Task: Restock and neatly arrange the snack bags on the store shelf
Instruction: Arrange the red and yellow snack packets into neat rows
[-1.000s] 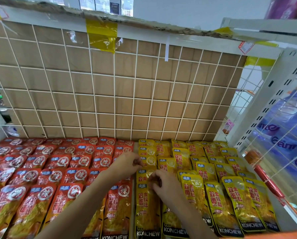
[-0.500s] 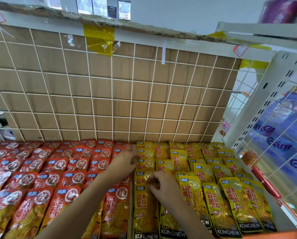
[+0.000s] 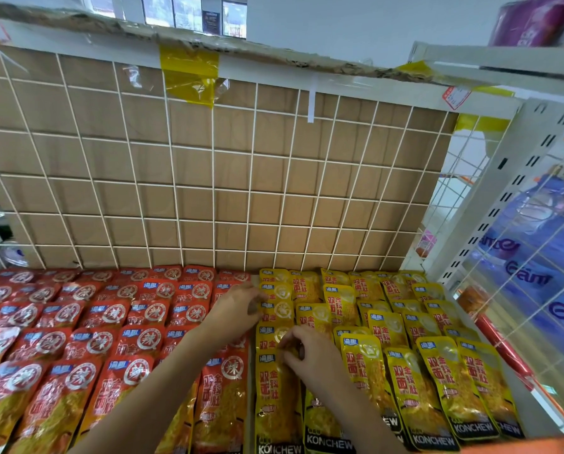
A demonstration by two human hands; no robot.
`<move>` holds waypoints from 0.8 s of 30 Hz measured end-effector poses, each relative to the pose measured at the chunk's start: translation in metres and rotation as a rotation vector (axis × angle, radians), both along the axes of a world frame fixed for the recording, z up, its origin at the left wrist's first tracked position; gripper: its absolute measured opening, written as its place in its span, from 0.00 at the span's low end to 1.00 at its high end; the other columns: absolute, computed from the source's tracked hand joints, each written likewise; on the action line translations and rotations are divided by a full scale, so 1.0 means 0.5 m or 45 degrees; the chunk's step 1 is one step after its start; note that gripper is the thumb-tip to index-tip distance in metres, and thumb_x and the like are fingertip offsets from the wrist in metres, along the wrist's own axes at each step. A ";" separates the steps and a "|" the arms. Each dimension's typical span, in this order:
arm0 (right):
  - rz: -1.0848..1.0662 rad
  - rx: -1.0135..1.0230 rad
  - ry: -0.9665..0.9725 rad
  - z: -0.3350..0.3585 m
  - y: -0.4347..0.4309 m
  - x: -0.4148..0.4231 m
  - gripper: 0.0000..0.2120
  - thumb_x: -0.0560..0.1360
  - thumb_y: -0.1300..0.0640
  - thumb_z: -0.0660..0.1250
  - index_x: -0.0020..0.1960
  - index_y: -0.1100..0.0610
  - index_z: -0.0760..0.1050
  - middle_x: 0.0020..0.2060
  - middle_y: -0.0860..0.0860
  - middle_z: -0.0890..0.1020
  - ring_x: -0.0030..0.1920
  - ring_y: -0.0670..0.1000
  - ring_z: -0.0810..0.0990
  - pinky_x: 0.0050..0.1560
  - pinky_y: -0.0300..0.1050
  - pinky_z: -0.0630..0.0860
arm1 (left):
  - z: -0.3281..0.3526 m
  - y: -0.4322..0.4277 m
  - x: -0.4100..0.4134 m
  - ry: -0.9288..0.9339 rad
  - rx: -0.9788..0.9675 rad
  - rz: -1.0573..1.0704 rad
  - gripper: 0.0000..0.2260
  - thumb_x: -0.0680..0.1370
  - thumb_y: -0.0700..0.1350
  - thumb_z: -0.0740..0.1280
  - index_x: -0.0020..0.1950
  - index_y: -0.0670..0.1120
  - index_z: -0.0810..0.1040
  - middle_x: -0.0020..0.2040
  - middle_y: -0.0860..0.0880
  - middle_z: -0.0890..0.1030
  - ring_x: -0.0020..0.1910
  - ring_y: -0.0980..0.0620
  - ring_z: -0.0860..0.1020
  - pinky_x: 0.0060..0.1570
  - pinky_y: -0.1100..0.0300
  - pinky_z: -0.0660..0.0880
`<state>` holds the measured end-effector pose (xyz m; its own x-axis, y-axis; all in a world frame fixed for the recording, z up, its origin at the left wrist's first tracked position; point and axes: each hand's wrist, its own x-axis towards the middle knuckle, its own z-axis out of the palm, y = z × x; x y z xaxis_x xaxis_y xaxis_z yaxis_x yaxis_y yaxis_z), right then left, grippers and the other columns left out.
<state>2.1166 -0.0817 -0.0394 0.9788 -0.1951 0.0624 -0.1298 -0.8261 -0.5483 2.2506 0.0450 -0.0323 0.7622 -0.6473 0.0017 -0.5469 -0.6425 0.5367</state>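
The left hand (image 3: 239, 306) reaches to the seam where the glossy red plastic snack bags (image 3: 110, 322) on its left meet the glossy yellow plastic snack bags (image 3: 405, 355) on its right. Its fingers curl against the edge of the yellow column just beside it; whether they actually pinch anything I cannot tell. Just nearer the person, the right hand (image 3: 311, 353) has bent fingers closed on the top of a yellow bag (image 3: 271, 339) in that same column.

Both colours already cover the shelf in overlapping rows, from below the wrists to the white wire grid backed with brown cardboard (image 3: 274, 191) beyond the fingertips, so restocking looks largely done. What seems left is tidying: squaring the column under the hands and straightening a few skewed yellow bags to the right of the right hand.
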 end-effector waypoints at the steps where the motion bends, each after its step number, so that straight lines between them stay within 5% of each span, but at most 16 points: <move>1: -0.004 -0.002 -0.004 0.001 0.001 0.000 0.05 0.75 0.50 0.65 0.50 0.49 0.75 0.49 0.42 0.73 0.46 0.42 0.71 0.43 0.31 0.66 | 0.001 0.001 -0.001 -0.003 0.000 -0.005 0.16 0.77 0.46 0.66 0.64 0.52 0.73 0.68 0.52 0.68 0.61 0.52 0.71 0.60 0.60 0.70; 11: -0.199 -0.006 -0.157 0.014 -0.002 -0.031 0.12 0.76 0.47 0.63 0.57 0.48 0.73 0.53 0.40 0.73 0.54 0.40 0.73 0.56 0.36 0.73 | 0.007 0.022 -0.026 -0.109 -0.063 -0.093 0.19 0.79 0.50 0.62 0.70 0.51 0.67 0.70 0.52 0.66 0.70 0.50 0.63 0.69 0.53 0.62; 17: -0.067 -0.205 0.004 0.011 0.004 -0.051 0.19 0.78 0.46 0.59 0.68 0.47 0.67 0.66 0.41 0.68 0.67 0.42 0.63 0.66 0.33 0.54 | -0.005 0.037 -0.057 -0.157 0.138 -0.283 0.24 0.79 0.54 0.59 0.74 0.56 0.56 0.76 0.56 0.55 0.75 0.52 0.51 0.74 0.50 0.47; 24: -0.056 -0.236 0.092 0.004 0.012 -0.052 0.38 0.65 0.32 0.41 0.65 0.48 0.70 0.62 0.41 0.69 0.66 0.43 0.63 0.67 0.38 0.58 | -0.011 0.041 -0.056 -0.213 0.138 -0.273 0.22 0.79 0.51 0.60 0.73 0.55 0.60 0.74 0.57 0.58 0.73 0.54 0.54 0.72 0.55 0.50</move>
<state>2.0905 -0.0758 -0.0373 0.9728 -0.2297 0.0315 -0.2015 -0.9048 -0.3751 2.2226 0.0656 -0.0377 0.6030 -0.7969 0.0378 -0.7514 -0.5514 0.3624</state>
